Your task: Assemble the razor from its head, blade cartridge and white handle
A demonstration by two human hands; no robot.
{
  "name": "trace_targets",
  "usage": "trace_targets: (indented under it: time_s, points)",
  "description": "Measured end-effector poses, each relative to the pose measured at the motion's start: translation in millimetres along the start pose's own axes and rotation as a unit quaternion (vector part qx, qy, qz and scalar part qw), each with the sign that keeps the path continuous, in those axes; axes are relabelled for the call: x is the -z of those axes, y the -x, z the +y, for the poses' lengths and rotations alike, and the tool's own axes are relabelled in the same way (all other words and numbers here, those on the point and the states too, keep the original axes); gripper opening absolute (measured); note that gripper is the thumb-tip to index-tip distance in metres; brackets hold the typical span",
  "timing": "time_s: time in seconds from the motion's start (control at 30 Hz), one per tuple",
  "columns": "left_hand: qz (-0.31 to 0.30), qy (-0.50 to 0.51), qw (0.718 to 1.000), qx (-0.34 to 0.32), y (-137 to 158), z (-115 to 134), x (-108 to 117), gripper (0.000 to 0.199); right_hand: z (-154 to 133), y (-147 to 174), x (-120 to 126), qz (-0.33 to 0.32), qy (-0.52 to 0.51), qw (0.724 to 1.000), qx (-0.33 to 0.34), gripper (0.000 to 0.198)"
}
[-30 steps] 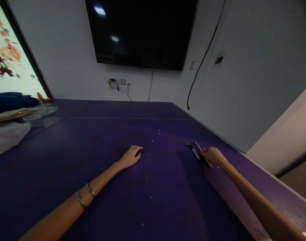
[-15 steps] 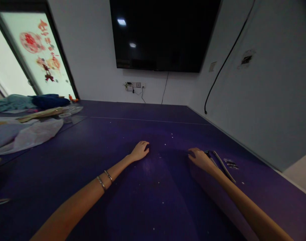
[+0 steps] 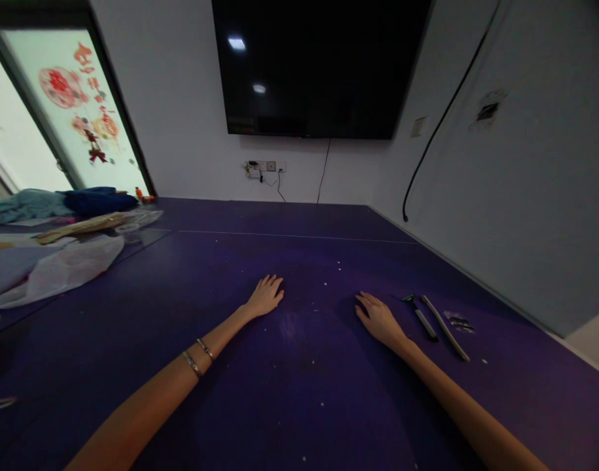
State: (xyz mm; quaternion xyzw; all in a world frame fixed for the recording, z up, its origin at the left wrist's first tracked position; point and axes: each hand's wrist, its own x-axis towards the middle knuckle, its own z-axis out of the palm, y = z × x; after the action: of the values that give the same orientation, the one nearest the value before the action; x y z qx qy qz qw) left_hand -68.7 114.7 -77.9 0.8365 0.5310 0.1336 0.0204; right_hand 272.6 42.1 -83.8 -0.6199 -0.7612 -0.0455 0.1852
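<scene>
Two bare hands, yours, lie palm down and apart on the purple table [image 3: 240, 405]. Your right hand [image 3: 376, 318] is released, fingers extended and slightly spread. Nearest to it, just to its right, lies a razor-shaped tool [image 3: 424, 320], its dark green head at the far end, its pale handle slanting toward the near right; hand and tool do not touch. Right of that, a thin pale rod [image 3: 444, 328], roughly parallel to the tool. Further right, a small clear packet [image 3: 459, 321] with dark contents, too small to read. Your left hand [image 3: 265, 296], also released with fingers fanned, rests left of centre, well apart from these items; two bracelets [image 3: 205, 348] circle that forearm.

Surface: dark, scattered with small white specks [image 3: 322, 404], a pale seam line running across the far part. At the left, a translucent plastic bag [image 3: 78, 265], with a blue cloth [image 3: 101, 201] and a teal cloth [image 3: 29, 204] farther back.

Room: a large black screen [image 3: 319, 72] on the far wall, sockets [image 3: 271, 166] beneath it. Black cable [image 3: 437, 131] hangs on the right. Far left, a glass panel [image 3: 68, 131] with red decorations.
</scene>
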Motion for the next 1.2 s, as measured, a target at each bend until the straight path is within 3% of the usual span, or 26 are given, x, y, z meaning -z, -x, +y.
trace_targets:
  time_s: [1.2]
  points:
    - [-0.006,-0.003,1.000,-0.011,8.1,-0.9,3.9,0.049,0.0,4.6,-0.5,0.015,-0.034,0.999,-0.010,0.043]
